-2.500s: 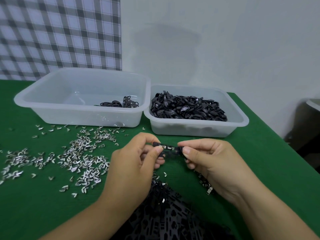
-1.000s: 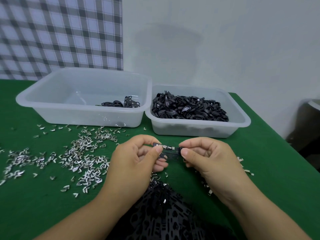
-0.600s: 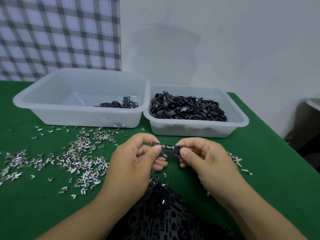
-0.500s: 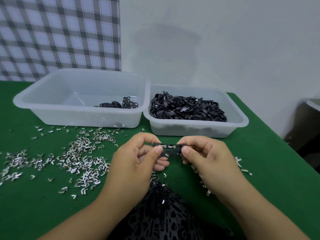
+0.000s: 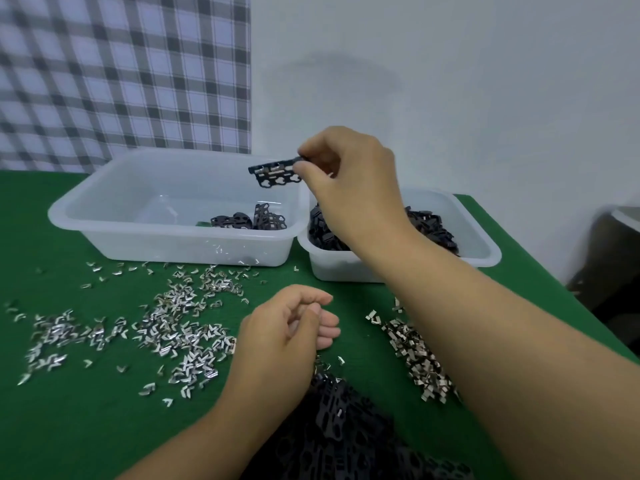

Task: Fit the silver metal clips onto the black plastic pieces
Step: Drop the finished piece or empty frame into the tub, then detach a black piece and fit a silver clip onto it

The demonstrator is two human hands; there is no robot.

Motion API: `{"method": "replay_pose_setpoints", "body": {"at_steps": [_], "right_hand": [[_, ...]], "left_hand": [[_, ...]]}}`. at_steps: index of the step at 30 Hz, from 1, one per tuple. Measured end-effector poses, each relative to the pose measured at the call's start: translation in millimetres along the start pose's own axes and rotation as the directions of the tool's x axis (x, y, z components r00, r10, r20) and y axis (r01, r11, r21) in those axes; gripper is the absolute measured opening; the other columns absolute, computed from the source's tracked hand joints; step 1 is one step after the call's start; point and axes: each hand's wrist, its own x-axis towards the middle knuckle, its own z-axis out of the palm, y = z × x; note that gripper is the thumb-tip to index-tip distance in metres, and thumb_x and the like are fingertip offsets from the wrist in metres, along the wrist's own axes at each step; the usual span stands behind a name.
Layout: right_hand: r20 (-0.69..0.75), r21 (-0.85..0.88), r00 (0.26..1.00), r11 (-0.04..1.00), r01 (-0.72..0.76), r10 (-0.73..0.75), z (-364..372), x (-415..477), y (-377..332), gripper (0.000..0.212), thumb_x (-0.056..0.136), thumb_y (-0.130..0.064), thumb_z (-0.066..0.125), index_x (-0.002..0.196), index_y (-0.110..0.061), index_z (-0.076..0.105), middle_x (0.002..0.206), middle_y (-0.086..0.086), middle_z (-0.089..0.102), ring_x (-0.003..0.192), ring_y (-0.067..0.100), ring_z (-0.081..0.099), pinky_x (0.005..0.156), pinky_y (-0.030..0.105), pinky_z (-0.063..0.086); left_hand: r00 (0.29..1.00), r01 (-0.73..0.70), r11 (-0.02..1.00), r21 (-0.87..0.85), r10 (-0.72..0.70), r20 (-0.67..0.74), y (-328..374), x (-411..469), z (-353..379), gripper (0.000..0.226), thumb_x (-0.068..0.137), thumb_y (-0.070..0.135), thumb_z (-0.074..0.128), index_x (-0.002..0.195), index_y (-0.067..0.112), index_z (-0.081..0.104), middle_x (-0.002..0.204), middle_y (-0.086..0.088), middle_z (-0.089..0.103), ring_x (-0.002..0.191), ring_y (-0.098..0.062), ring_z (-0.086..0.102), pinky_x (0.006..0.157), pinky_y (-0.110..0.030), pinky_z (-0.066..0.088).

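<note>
Now black piece [image 5: 275, 174] over left tub [image 5: 138, 242]

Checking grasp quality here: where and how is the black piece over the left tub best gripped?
By its bare right end, from the right, as the right hand pinches it. The black piece is a thin flat strip with silver clips along its upper edge and cut-outs below, so a pinch across the flat faces there probably leaves the clips untouched.

Checked cloth [image 5: 121, 74] — grey bin [image 5: 620, 258], perhaps
</note>
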Motion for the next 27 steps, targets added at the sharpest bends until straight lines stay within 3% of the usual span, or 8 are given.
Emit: {"method": "replay_pose_setpoints", "body": {"at_steps": [4,7,11,13,17,21,24,27], "right_hand": [[0.159,-0.105,0.985,0.993,-0.047,0.063,27.6,22.4,7.5,0.012,0.085,-0.018,0.065,0.096,-0.014,0.069,0.095,-0.001,0.068,0.088,0.014,0.061,0.083,0.028,0.049],[0.263,-0.140,0.959,0.988,-0.071,0.106,28.6,10.5,9.6,0.022,0.086,-0.024,0.065,0.106,-0.015,0.067,0.107,0.002,0.065,0.099,0.015,0.059,0.086,0.026,0.046],[0.233,-0.051,0.972,0.998,-0.025,0.036,-0.4,-37.2,1.2,0.007,0.083,-0.020,0.066,0.081,-0.018,0.072,0.079,-0.007,0.064,0.071,0.004,0.058,0.071,0.020,0.044],[0.270,-0.023,0.961,0.998,-0.059,0.063,-23.0,-65.7,1.0,0.008,0.081,-0.016,0.066,0.076,-0.018,0.072,0.075,-0.008,0.067,0.068,0.005,0.059,0.067,0.019,0.045],[0.466,-0.005,0.852,0.964,-0.267,0.238,-65.7,-112.8,15.6,0.014,0.081,-0.011,0.068,0.083,-0.025,0.071,0.071,-0.012,0.068,0.063,-0.003,0.060,0.062,0.009,0.046],[0.548,-0.013,0.759,0.911,-0.412,0.351,-79.3,-135.9,29.2,0.023,0.083,0.000,0.063,0.089,-0.022,0.066,0.076,-0.001,0.067,0.064,0.006,0.060,0.068,0.022,0.053],[0.620,-0.024,0.720,0.924,-0.381,0.313,-75.3,-146.2,27.7,0.020,0.083,-0.004,0.065,0.088,-0.024,0.069,0.079,-0.003,0.068,0.066,0.003,0.056,0.069,0.014,0.050],[0.600,-0.002,0.734,0.918,-0.397,0.319,-70.6,-152.3,28.7,0.016,0.083,-0.008,0.067,0.084,-0.023,0.071,0.073,-0.004,0.067,0.064,0.003,0.054,0.065,0.012,0.046]], "left_hand": [[1.000,-0.005,1.000,-0.001,0.005,0.001,0.5,-0.8,0.0,0.031,0.094,0.003,0.048,0.083,0.025,0.068,0.072,0.003,0.073,0.071,-0.010,0.071,0.063,-0.019,0.055],[1.000,-0.019,1.000,0.012,0.019,0.007,1.7,-1.3,-0.1,0.032,0.094,0.003,0.048,0.084,0.026,0.067,0.073,0.003,0.073,0.072,-0.010,0.071,0.065,-0.020,0.056],[0.996,-0.083,0.993,0.086,0.080,0.034,10.0,-4.7,0.0,0.036,0.094,0.001,0.046,0.083,0.028,0.066,0.072,0.002,0.072,0.072,-0.006,0.071,0.069,-0.020,0.057],[0.991,-0.122,0.981,0.150,0.112,0.071,16.1,-5.4,-1.0,0.034,0.091,-0.001,0.048,0.084,0.028,0.065,0.074,0.004,0.072,0.072,-0.002,0.070,0.070,-0.020,0.057],[0.989,-0.111,0.962,0.249,0.083,0.120,26.0,-3.8,-5.3,0.024,0.086,0.002,0.060,0.077,0.023,0.067,0.070,0.004,0.072,0.066,-0.001,0.068,0.072,-0.027,0.057],[0.981,-0.098,0.915,0.392,0.023,0.193,38.8,-5.1,-10.9,0.025,0.086,0.003,0.060,0.080,0.026,0.066,0.077,0.006,0.071,0.073,-0.005,0.068,0.076,-0.024,0.055],[0.915,-0.224,0.779,0.585,-0.039,0.402,56.0,-8.2,-21.8,0.031,0.085,0.004,0.058,0.088,0.033,0.068,0.088,0.015,0.068,0.084,0.004,0.062,0.078,-0.012,0.048],[0.765,-0.370,0.666,0.648,-0.177,0.619,70.3,-13.2,-34.4,0.040,0.084,0.010,0.062,0.104,0.045,0.063,0.106,0.025,0.057,0.094,0.009,0.051,0.081,-0.010,0.040]]}}
